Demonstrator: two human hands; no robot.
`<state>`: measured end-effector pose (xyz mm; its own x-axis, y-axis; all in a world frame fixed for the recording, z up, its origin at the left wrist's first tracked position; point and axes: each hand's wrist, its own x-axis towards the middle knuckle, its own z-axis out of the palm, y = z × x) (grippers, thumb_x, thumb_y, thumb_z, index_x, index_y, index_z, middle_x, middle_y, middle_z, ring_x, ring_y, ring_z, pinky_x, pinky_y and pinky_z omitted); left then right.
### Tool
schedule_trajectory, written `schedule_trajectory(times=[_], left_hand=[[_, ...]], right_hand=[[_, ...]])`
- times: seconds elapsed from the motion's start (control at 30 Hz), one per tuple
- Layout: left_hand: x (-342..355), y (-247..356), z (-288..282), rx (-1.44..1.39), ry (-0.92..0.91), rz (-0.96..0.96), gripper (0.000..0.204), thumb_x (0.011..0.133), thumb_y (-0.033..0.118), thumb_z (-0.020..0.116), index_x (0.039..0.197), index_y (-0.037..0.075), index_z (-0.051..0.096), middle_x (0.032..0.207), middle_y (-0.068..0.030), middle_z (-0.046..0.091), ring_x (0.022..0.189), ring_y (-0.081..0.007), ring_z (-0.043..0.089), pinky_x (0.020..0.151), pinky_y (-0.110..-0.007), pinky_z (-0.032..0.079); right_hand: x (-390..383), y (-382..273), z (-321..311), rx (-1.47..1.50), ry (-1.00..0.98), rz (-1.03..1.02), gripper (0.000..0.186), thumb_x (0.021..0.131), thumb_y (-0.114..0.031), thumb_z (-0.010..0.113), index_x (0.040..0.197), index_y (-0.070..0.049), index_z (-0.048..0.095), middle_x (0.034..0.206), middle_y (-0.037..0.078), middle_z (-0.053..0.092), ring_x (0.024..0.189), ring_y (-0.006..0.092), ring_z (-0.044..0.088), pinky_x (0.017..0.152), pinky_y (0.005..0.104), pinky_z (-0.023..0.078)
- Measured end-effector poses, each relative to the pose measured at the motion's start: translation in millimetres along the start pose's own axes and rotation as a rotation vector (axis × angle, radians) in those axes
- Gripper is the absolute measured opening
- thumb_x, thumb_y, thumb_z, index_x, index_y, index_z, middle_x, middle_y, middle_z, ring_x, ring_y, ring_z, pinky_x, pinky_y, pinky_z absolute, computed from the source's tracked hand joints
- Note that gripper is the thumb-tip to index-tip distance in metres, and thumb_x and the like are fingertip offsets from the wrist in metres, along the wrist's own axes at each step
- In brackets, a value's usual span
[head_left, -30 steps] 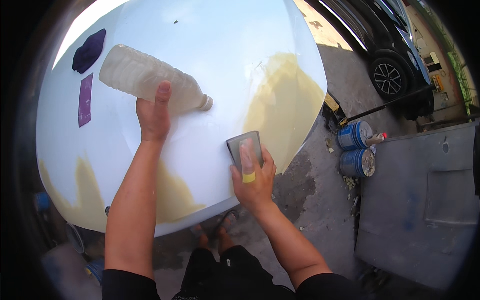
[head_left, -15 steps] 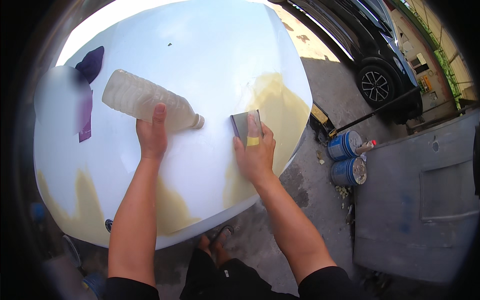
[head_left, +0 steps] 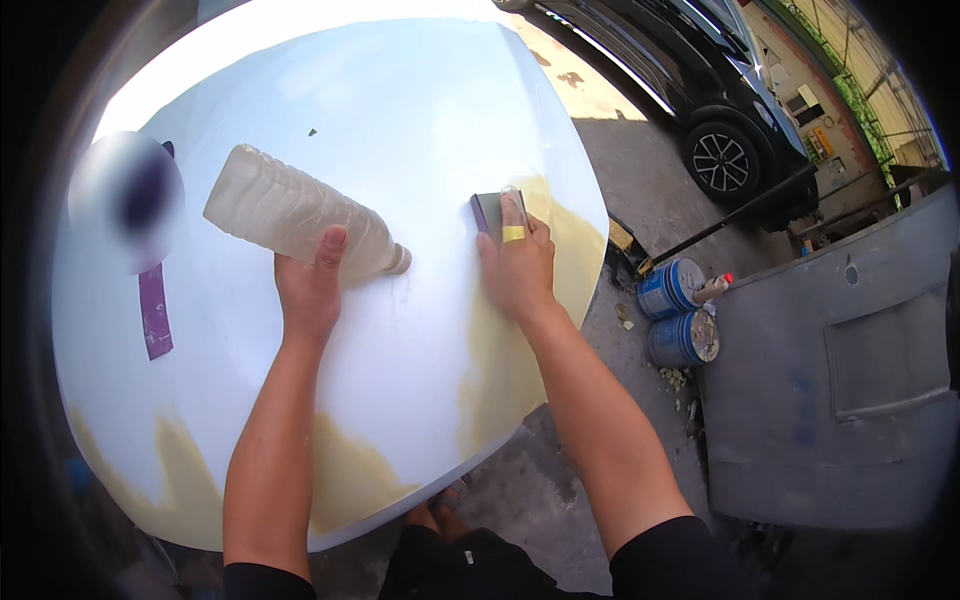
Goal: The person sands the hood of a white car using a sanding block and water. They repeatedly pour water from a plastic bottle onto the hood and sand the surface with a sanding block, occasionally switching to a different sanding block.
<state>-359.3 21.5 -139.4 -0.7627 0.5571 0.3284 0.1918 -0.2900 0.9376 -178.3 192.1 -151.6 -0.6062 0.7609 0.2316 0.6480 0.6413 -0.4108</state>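
A clear plastic bottle is in my left hand, its fingers wrapped round it below the neck. It is tilted over the white car hood, neck to the right and lower than the base. Faint wet streaks show on the paint under its mouth. My right hand holds a dark, flat sanding block against the hood, fingers over its top. Yellow tape circles one finger. The block lies by the left edge of a yellowish filler patch.
A purple strip lies on the hood's left side, beneath a blurred spot. Blue pails stand on the floor to the right, near a large grey panel. A dark car is parked at the far right.
My right hand has slid the block away from me along the hood. The bottle stays tilted in my left hand. The whole view has shifted, with the hood now lower and further left.
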Motion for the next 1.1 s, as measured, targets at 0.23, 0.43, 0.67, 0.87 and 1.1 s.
schedule_trajectory(times=[0.23, 0.43, 0.67, 0.87, 1.1], left_hand=[[72, -20, 24, -0.033, 0.026, 0.059, 0.068, 0.092, 0.048, 0.069, 0.133, 0.000, 0.047, 0.130, -0.0122, 0.054, 0.122, -0.0225, 0.050, 0.107, -0.036, 0.038], [72, -26, 35, -0.112, -0.014, 0.040, 0.068, 0.092, 0.048, 0.068, 0.135, 0.001, 0.045, 0.130, -0.0104, 0.053, 0.122, -0.0214, 0.050, 0.108, -0.036, 0.037], [75, -26, 24, -0.138, 0.019, -0.020, 0.073, 0.091, 0.051, 0.068, 0.139, 0.002, 0.044, 0.132, -0.0079, 0.051, 0.123, -0.0198, 0.047, 0.109, -0.035, 0.035], [78, -23, 35, -0.161, 0.013, -0.015, 0.072, 0.091, 0.052, 0.067, 0.136, 0.000, 0.045, 0.130, -0.0106, 0.053, 0.121, -0.0216, 0.050, 0.107, -0.036, 0.037], [75, -22, 24, -0.110, 0.024, -0.054, 0.072, 0.091, 0.053, 0.067, 0.134, -0.001, 0.047, 0.129, -0.0120, 0.054, 0.120, -0.0226, 0.051, 0.106, -0.036, 0.038]], right_hand=[[-104, -26, 10, 0.090, 0.073, -0.260, 0.074, 0.083, -0.017, 0.073, 0.149, -0.012, 0.039, 0.143, 0.013, 0.053, 0.124, 0.0441, 0.048, 0.102, 0.0528, 0.038], [67, -10, 4, 0.034, 0.025, 0.020, 0.064, 0.091, -0.019, 0.064, 0.147, -0.002, 0.039, 0.128, 0.017, 0.062, 0.123, 0.0426, 0.045, 0.101, 0.0489, 0.039], [-102, -37, 12, 0.148, 0.047, -0.311, 0.074, 0.081, -0.014, 0.074, 0.148, -0.011, 0.041, 0.144, 0.010, 0.053, 0.125, 0.0439, 0.047, 0.102, 0.0511, 0.039], [69, -5, -1, -0.048, -0.009, 0.005, 0.064, 0.091, -0.021, 0.063, 0.149, -0.007, 0.039, 0.133, 0.015, 0.059, 0.123, 0.0423, 0.047, 0.101, 0.0474, 0.040], [-75, -23, 9, 0.047, 0.023, -0.244, 0.073, 0.084, -0.017, 0.072, 0.150, -0.012, 0.039, 0.147, 0.009, 0.050, 0.124, 0.0457, 0.046, 0.100, 0.0524, 0.039]])
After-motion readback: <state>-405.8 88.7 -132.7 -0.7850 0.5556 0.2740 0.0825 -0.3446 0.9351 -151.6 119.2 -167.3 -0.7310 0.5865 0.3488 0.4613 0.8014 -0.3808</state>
